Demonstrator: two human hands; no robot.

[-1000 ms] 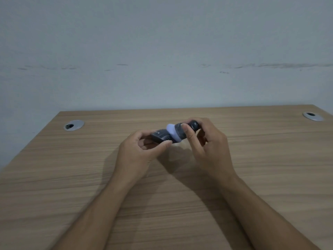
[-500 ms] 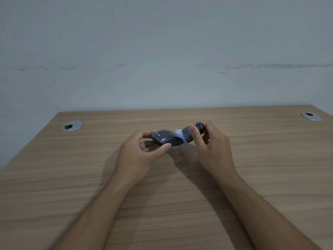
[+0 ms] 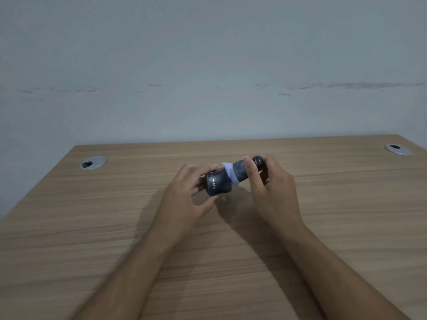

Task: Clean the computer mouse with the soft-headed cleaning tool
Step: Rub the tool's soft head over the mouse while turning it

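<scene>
The left hand is gripping the mouse, thumb underneath at 6 o'clock and fingers curling over its far side, lifting it off the table. The right hand is pinching the cleaning tool, thumb lying across its dark barrel. The tool's pale soft head is pressing against the mouse's end at 2 o'clock. The mouse's long axis is running from 8 to 2 o'clock, its printed back end facing the camera. Half a second ago it was lying flatter. Two metal grommets are sitting at the table's far corners, well apart from the hands.
</scene>
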